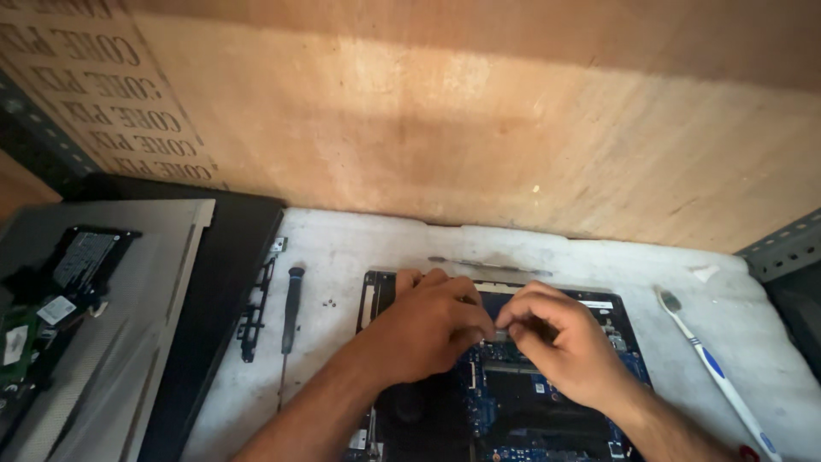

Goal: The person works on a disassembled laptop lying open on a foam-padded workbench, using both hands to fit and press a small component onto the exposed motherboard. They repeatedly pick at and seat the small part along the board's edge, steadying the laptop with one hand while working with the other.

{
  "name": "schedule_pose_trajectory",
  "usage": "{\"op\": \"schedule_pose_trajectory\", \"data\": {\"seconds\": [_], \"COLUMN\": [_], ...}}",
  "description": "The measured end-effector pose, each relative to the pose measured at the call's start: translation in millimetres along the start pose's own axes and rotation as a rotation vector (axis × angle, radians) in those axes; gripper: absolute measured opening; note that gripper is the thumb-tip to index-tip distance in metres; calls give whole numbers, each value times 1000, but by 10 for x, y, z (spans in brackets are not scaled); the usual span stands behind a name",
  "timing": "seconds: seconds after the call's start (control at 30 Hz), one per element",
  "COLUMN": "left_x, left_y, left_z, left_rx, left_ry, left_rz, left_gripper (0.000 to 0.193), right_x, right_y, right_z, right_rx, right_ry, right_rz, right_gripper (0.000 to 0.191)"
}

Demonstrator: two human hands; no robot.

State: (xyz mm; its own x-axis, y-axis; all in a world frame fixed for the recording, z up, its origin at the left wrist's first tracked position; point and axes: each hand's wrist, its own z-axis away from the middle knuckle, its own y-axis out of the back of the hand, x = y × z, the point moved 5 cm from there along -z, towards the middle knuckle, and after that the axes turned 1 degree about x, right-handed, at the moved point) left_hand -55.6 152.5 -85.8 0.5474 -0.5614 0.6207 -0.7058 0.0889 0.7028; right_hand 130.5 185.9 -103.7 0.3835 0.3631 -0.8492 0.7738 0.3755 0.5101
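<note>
Both hands, left hand (423,329) and right hand (560,342), meet over an opened laptop (513,402); fingers pinched narrow together, steadying something too small to identify; screwdriver (291,312) lies left of them on the bench (359,248).

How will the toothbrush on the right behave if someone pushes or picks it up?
The toothbrush looks thin and plastic, so probably light and fairly stiff. It lies flat on the white mat, so it would likely slide or turn, not tip. Its rounded handle might roll a little.

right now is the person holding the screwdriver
No, the screwdriver lies on the white mat, while the left hand and right hand work over the open laptop.
</note>
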Motion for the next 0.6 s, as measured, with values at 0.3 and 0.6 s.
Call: {"op": "schedule_pose_trajectory", "data": {"seconds": [0.3,0.6], "left_x": [9,164], "left_y": [63,17], "left_z": [40,118], "left_rx": [159,227], "left_ry": [34,40], "left_rz": [-30,-154], "left_gripper": [15,9], "right_x": [145,176], "right_y": [-18,1], "right_z": [4,-18], "right_rx": [34,22], "right_ry": [-100,-70], "right_rz": [-164,-109], "right_gripper": [12,8]}}
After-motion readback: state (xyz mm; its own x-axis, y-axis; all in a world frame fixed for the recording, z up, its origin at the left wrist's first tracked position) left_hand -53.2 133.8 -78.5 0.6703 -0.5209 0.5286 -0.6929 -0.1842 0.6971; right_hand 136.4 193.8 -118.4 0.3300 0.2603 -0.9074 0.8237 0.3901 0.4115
